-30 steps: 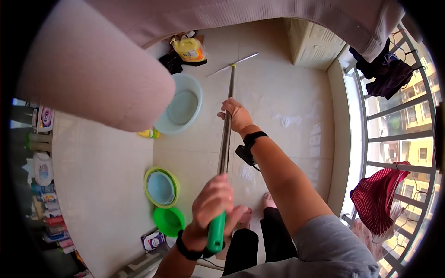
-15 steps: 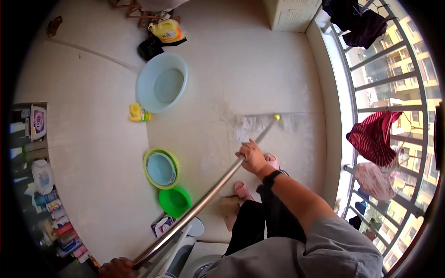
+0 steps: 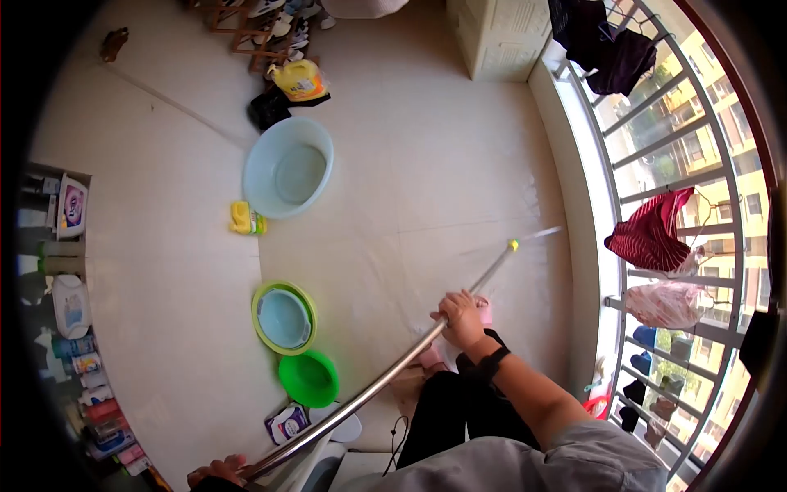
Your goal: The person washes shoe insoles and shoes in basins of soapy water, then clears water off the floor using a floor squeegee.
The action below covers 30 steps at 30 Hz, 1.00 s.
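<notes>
Head view: taking the large pale-blue tub [image 3: 297,175] as landmark, the metal pole [image 3: 377,385] slants across the floor area below and to its right. The right hand [image 3: 464,318], below right of the tub, has its fingers wrapped around the pole's upper stretch. The left hand [image 3: 220,471], well below the tub, curls its fingers around the near end, partly lost in shadow. Right of the tub, a yellow joint [image 3: 513,245] meets a blurred pale crosspiece [image 3: 543,233]. Beneath the tub sit nested basins [image 3: 284,318] and a green basin [image 3: 308,379]; a yellow bottle [image 3: 247,219] stands just beside its lower left.
</notes>
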Motion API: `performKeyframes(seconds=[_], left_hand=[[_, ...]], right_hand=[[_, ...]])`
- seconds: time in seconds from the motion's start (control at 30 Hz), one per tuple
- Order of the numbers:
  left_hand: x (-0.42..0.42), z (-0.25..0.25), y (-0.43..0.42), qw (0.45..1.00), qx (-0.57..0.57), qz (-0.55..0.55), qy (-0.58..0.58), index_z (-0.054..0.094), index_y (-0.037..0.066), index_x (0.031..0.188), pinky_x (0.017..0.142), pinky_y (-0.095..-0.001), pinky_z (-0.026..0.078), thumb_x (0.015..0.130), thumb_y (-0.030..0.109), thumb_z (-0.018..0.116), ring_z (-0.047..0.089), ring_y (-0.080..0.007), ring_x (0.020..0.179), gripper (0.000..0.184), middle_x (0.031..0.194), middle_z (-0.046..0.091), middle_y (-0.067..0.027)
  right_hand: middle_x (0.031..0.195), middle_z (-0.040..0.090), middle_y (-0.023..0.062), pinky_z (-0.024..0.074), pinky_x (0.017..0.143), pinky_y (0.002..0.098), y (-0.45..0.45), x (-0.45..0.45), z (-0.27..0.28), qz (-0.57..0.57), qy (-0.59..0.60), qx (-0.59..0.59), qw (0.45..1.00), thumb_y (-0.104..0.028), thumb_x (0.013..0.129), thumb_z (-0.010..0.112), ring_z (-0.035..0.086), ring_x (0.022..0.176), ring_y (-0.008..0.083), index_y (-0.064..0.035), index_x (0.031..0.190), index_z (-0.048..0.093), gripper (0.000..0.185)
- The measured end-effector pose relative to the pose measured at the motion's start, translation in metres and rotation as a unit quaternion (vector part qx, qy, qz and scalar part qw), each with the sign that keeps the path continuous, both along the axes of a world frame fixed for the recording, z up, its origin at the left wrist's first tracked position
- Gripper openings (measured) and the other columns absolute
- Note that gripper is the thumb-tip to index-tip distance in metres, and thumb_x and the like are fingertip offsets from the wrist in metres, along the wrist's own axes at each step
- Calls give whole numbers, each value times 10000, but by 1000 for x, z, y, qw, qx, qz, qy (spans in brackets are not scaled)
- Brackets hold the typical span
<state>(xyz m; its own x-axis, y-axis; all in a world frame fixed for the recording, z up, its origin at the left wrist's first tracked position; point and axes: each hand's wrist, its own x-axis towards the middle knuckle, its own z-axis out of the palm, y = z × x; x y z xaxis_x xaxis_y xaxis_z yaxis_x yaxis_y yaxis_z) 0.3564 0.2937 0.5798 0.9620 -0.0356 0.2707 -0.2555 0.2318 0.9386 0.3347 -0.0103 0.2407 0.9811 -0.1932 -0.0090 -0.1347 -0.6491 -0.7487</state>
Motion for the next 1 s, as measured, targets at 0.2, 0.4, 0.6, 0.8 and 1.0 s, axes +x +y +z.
performKeyframes(seconds=[0.2, 0.4, 0.6, 0.8, 1.0], left_hand=[[9, -56, -55, 988, 110, 95, -47, 389, 126, 719, 783, -462, 483, 817, 190, 615, 459, -192, 650, 254, 695, 464, -35], [149, -160, -156, 945, 260, -74, -184, 473, 23, 740, 922, -490, 423, 785, 131, 665, 547, -378, 1051, 225, 944, 598, -154], [267, -228, -238, 956, 230, -38, -175, 463, 15, 760, 884, -382, 426, 780, 44, 658, 522, -324, 1112, 197, 996, 588, -124], [280, -246, -255, 971, 189, 11, -146, 463, 5, 738, 891, -392, 424, 785, 10, 629, 568, -297, 997, 172, 875, 585, -105], [237, -225, -252, 967, 187, 23, -170, 437, 31, 647, 909, -452, 427, 734, 21, 663, 582, -287, 808, 242, 702, 539, -103]], right_hand=[[800, 566, 68, 376, 890, 466, -8, 197, 46, 17, -237, -47, 970, -189, 717, 672, 540, 894, 277, -76, 686, 512, 198], [1049, 589, 117, 414, 901, 434, -39, 347, 41, 19, -317, -30, 948, -155, 695, 711, 474, 1091, 380, -67, 769, 574, 179], [1130, 543, 174, 521, 808, 354, -67, 442, -24, 5, -221, 298, 929, 20, 706, 652, 548, 1013, 327, -43, 848, 590, 167], [942, 589, 132, 499, 845, 345, -75, 446, -44, 42, -304, 59, 950, 16, 706, 647, 565, 916, 315, -38, 788, 568, 126], [840, 584, 87, 481, 831, 352, -90, 418, -37, 107, -318, -22, 942, -92, 716, 697, 567, 866, 302, -48, 753, 552, 156]])
